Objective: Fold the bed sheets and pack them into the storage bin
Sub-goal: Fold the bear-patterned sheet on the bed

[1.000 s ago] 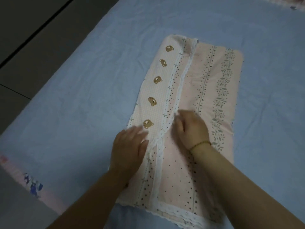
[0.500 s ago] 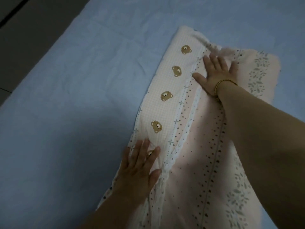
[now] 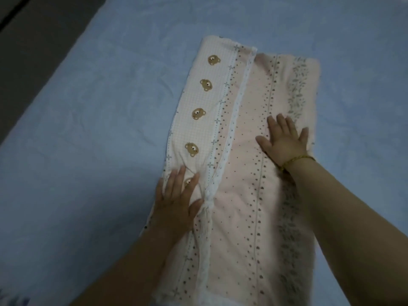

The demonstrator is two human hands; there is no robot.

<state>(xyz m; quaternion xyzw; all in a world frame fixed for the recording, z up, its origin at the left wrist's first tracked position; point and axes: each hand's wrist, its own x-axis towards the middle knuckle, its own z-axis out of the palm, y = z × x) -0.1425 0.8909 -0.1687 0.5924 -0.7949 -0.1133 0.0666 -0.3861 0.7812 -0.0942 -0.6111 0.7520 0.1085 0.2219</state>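
A pink bed sheet (image 3: pixel 240 138) lies folded into a long strip on the bed. It has a row of brown bear faces on the left band, a white lace trim down the middle and a leaf pattern on the right. My left hand (image 3: pixel 176 202) lies flat, fingers spread, on the strip's near left part, beside the lace. My right hand (image 3: pixel 284 140) presses flat on the right half, fingers spread, with a gold bracelet at the wrist. Neither hand grips the cloth. No storage bin is in view.
The strip rests on a light blue bed cover (image 3: pixel 99 129) that fills most of the view. A dark floor (image 3: pixel 33 40) shows beyond the bed's left edge at the upper left.
My right hand slid back from the strip's far end to its middle right, smoothing the cloth. My left hand stayed flat near the bottom bear face.
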